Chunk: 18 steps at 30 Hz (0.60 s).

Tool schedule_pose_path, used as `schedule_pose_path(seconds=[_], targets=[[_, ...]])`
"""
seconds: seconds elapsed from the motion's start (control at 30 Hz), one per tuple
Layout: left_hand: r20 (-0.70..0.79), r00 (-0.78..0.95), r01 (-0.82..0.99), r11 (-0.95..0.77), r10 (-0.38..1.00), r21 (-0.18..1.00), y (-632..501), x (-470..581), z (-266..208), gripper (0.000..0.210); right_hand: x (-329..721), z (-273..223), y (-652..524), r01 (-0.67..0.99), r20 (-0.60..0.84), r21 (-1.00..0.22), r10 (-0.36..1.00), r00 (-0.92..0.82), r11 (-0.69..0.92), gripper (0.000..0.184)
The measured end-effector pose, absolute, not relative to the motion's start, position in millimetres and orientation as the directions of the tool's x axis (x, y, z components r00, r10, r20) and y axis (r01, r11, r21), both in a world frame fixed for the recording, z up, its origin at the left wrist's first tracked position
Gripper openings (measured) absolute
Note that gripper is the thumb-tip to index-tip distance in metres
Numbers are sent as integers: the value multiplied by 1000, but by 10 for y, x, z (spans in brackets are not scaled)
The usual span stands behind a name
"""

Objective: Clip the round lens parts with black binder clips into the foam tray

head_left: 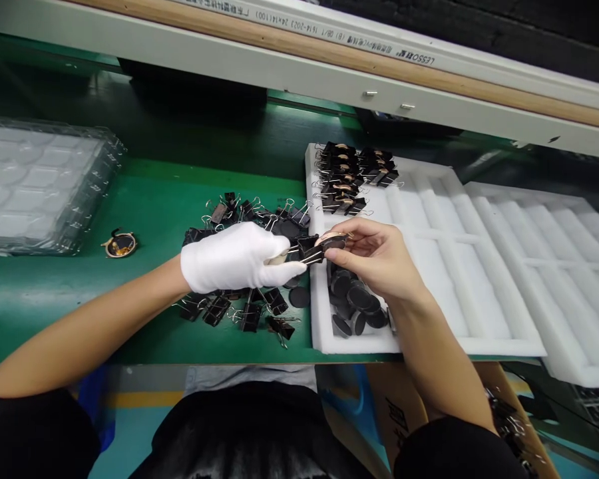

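My left hand [242, 256], in a white glove, pinches the wire handles of a black binder clip [309, 249]. Between the bare fingers of my right hand [372, 251] is a round watch-like part [333, 241] with a gold-coloured rim and a black disc against it. The clip's jaws meet the edge of this part; whether they grip it I cannot tell. Below my hands, loose black binder clips [251, 316] lie scattered on the green table. Black discs [359, 296] fill a compartment of the white foam tray [324, 336] beneath my right hand.
Clipped round parts [344, 176] stand in rows at the foam tray's far end. A second foam tray [544, 219] lies to the right. At left are clear plastic trays [40, 186] and one gold-rimmed part [120, 245]. A cardboard box [397, 402] stands below the table edge.
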<state>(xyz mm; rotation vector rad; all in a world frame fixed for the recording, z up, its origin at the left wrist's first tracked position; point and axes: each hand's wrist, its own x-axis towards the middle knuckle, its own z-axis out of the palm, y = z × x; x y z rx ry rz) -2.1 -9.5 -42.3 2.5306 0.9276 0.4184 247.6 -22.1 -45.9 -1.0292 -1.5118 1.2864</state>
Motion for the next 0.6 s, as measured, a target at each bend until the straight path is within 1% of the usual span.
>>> schedule_pose_path(seconds=[0.13, 0.2, 0.27, 0.33, 0.4, 0.47, 0.53, 0.57, 0.6], targets=[[54, 713, 597, -645, 699, 477, -82, -35, -346, 49, 2486, -478, -205, 55, 105, -991, 957, -269, 124, 26], [-11, 705, 632, -620, 709, 464, -79, -75, -265, 50, 2491, -493, -194, 17, 127, -991, 965, -229, 134, 28], [-56, 719, 647, -637, 693, 419, -97, -126, -188, 52, 2495, -503, -187, -46, 134, -991, 975, -175, 128, 32], [-67, 789, 591, -725, 611, 353, -152, -162, -149, 47, 2495, -504, -186, -111, 110, -989, 985, -129, 96, 37], [-48, 882, 463, -846, 468, 265, -241, -164, -170, 29, 2490, -496, -191, -152, 63, -987, 992, -105, 47, 41], [-28, 937, 347, -925, 347, 152, -339, -127, -246, 20, 2479, -486, -201, -178, 17, -984, 996, -93, 0, 42], [-19, 953, 301, -953, 301, 34, -402, -67, -346, 12, 2467, -475, -215, -202, -1, -979, 995, -100, -22, 41], [-10, 957, 290, -957, 290, -15, -409, -37, -392, 11, 2462, -469, -222, -212, 3, -977, 994, -112, -21, 39], [7, 961, 276, -960, 276, -55, -394, -12, -430, 16, 2459, -464, -229, -219, 11, -976, 992, -129, -18, 37]])
